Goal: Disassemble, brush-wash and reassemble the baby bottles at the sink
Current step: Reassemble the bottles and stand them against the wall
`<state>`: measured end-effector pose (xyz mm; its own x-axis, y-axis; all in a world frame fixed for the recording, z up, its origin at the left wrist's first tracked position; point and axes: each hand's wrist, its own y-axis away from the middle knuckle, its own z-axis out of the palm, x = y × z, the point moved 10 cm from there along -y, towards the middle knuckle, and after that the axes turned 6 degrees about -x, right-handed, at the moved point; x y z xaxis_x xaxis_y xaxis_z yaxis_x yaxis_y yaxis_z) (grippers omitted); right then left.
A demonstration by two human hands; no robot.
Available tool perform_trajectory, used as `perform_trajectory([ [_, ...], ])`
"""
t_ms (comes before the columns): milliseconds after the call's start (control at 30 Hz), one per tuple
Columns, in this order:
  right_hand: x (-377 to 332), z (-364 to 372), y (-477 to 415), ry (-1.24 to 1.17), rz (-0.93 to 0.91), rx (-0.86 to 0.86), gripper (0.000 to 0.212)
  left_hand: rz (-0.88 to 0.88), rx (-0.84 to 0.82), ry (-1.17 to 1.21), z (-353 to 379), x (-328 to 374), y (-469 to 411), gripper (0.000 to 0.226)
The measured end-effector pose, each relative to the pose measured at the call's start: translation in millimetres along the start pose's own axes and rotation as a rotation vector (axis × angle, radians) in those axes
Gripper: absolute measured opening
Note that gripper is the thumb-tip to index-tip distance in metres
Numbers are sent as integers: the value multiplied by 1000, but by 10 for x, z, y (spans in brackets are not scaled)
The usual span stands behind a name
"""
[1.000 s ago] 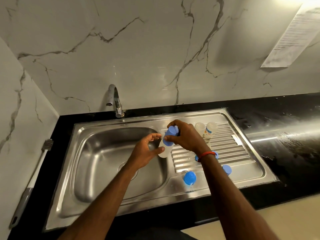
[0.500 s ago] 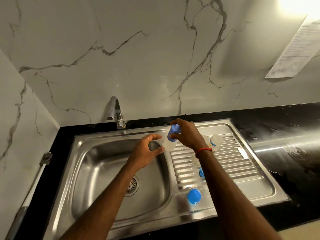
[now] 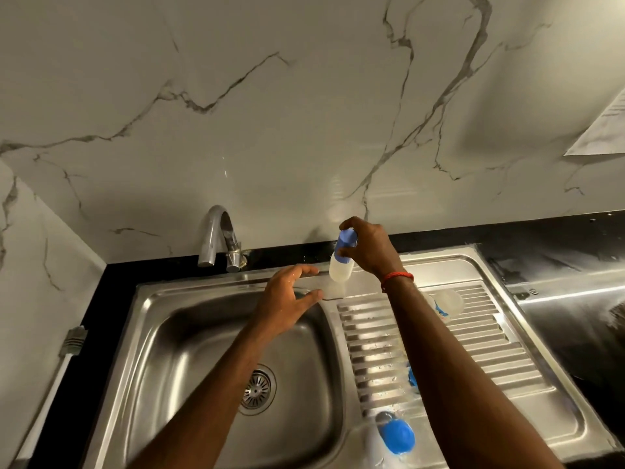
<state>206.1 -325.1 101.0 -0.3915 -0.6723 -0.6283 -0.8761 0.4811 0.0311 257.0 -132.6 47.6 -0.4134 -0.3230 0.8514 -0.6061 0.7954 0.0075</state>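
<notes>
My right hand grips the blue cap of a small translucent baby bottle, held upright just above the back rim of the steel sink. A little left of the bottle, my wet left hand hovers with spread fingers, holding nothing. Another bottle lies on the ribbed drainboard, partly behind my right forearm. A bottle with a blue cap lies at the drainboard's front. Beside my forearm a small blue piece peeks out.
The tap stands at the back over the basin, with the drain below. A long white-handled brush lies on the black counter at the left. Wet black counter extends to the right. A paper sheet hangs on the marble wall.
My left hand has let go of the bottle and opened. My right hand has carried the capped bottle back toward the sink's rear rim. The camera has tilted up.
</notes>
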Motion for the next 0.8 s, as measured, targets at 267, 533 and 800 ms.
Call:
perform_trajectory([
  [267,83,62,-367,-15,-12,64,51,-14,-11,-14,2,-137,-165,42],
  [533,92,158,-682,17,-14,93,57,-39,-11,-45,-10,-237,-271,41],
  [800,107,115,-798,37,-8,126,65,-1,-13,-119,8,-208,-302,41],
])
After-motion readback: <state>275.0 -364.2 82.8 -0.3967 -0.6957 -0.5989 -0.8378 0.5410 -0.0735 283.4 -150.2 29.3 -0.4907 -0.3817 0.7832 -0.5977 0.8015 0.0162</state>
